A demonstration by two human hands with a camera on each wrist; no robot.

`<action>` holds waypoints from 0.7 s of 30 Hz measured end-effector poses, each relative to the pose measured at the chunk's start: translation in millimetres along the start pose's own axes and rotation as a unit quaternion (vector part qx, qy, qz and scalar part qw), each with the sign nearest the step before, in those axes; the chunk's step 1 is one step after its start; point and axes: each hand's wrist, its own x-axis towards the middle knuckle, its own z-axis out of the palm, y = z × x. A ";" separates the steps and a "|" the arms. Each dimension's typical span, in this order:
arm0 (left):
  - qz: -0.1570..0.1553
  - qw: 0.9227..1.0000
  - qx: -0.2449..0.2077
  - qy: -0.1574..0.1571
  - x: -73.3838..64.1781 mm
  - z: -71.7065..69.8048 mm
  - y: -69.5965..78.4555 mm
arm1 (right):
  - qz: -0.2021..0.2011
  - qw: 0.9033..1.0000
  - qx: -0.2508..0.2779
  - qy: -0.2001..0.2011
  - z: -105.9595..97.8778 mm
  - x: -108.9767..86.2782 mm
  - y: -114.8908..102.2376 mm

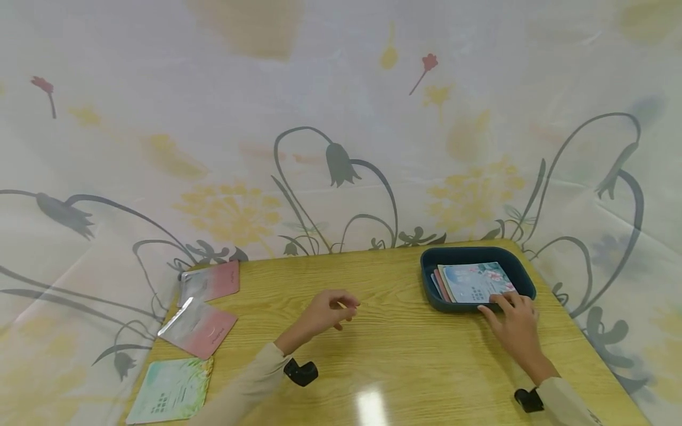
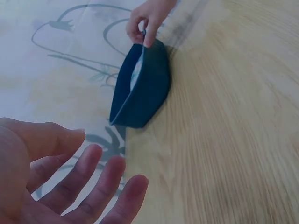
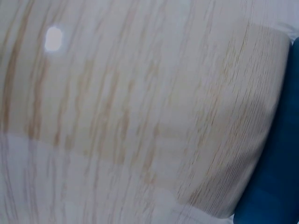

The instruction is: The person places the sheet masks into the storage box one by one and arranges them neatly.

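At the right of the table, my right hand [image 1: 514, 328] grips the front rim of a dark blue plastic basket [image 1: 453, 254]. Its thumb lies outside the wall, while the fingers reach inside over a corner of a floral flat sachet [image 1: 471, 281]. Other sachets show in a stack beneath that one. In the left wrist view, the right hand [image 2: 149, 21] pinches at the basket's [image 2: 154, 79] top edge. My left hand [image 1: 327, 310] hovers over the middle of the table, fingers loosely bent and holding nothing. The right wrist view shows only tabletop and the basket's wall [image 3: 275, 172].
On the left side of the table [image 1: 394, 361] lie two pink-and-silver sachets [image 1: 221, 281], one behind the other. A green leafy sachet [image 1: 173, 390] is nearer the front left. A curtain [image 1: 341, 89] with printed flowers hangs behind the table and along both sides.
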 end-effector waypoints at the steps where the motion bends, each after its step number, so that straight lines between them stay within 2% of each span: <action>1: -0.001 1.000 0.002 0.001 -2.1 -2.8 -4.6 | 0.001 1.000 0.000 0.000 -0.1 0.0 -0.3; 5: -0.010 1.000 0.006 0.008 -14.4 -15.6 -15.0 | 0.000 1.000 -0.001 0.002 -0.4 0.1 -0.9; 13: -0.021 0.999 0.018 0.030 -44.4 -39.0 -5.8 | -0.003 1.000 0.004 -0.001 -0.5 0.4 -1.4; 21: -0.033 0.998 0.012 0.060 -62.1 -61.4 -24.6 | -0.003 1.000 0.015 -0.003 -0.8 0.1 -0.7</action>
